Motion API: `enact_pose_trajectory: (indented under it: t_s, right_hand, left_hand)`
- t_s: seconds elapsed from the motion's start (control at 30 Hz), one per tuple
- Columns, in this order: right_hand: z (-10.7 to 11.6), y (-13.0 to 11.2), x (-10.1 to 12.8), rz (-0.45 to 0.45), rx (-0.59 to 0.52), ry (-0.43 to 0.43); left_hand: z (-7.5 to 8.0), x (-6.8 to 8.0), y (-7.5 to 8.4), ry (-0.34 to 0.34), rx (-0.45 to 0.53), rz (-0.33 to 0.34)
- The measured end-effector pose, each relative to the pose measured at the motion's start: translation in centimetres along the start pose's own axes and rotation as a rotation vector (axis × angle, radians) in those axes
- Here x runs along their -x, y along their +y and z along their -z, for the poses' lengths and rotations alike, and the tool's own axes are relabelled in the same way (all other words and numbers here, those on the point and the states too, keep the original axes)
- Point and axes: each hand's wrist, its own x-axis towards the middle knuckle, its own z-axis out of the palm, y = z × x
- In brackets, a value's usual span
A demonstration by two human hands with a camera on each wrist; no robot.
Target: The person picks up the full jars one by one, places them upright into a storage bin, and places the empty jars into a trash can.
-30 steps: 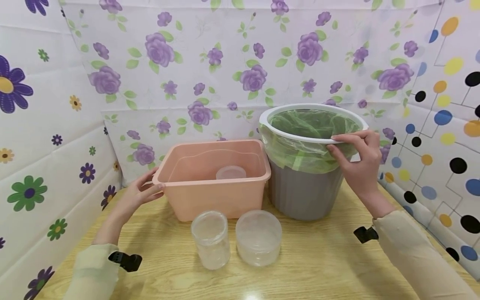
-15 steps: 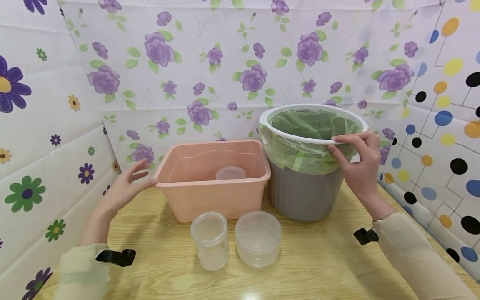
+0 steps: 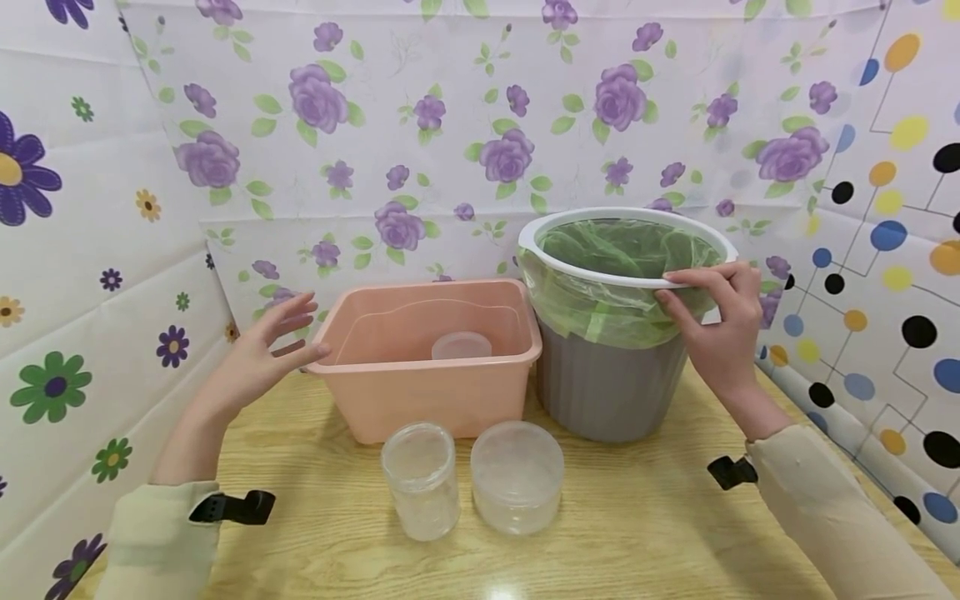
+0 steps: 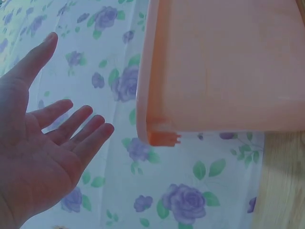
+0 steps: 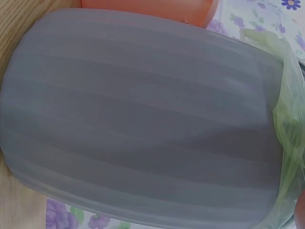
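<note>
- The grey bin (image 3: 607, 379) stands on the wooden table (image 3: 645, 533) at about 2 o'clock from the table's middle, lined with a green bag (image 3: 600, 312) folded over under a white rim ring (image 3: 534, 252).
- The right hand (image 3: 718, 321) grips that rim at its 4 o'clock point: the fingers curl over the top of the ring and the thumb presses beneath it against the bag.
- In the right wrist view the ribbed grey wall (image 5: 143, 124) fills the frame, with the bag's edge (image 5: 288, 124) at 3 o'clock.
- Just beside the bin, at its 9 o'clock, sits the pink tub (image 3: 427, 367), the two touching or nearly so; a small clear lid (image 3: 461, 344) lies inside it.
- The left hand (image 3: 262, 358) is at the tub's 9 o'clock corner, fingers straight and spread, holding nothing; the thumb tip is at the rim, though I cannot tell if it touches.
- The left wrist view shows the palm (image 4: 35, 157) open and apart from the tub's corner (image 4: 162, 136).
- At 6 o'clock of the tub stand a clear jar (image 3: 422, 479) and a clear round container (image 3: 517, 475), side by side.
</note>
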Motion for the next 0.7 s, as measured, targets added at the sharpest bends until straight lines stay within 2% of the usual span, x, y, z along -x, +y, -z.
enact_pose_trajectory:
  t_s: [0.43, 0.57, 0.7]
  right_hand:
    - [0.0, -0.7, -0.2, -0.004, -0.017, -0.007]
    - [0.0, -0.7, -0.2, -0.013, -0.021, -0.016]
    - [0.0, -0.6, -0.2, -0.024, -0.019, -0.023]
  left_hand:
    - [-2.6, -0.2, 3.0, -0.032, 0.003, -0.16]
    - [-4.0, 0.1, 3.2, -0.078, 0.002, -0.269]
    - [-5.3, 0.7, 3.3, -0.173, -0.044, -0.372]
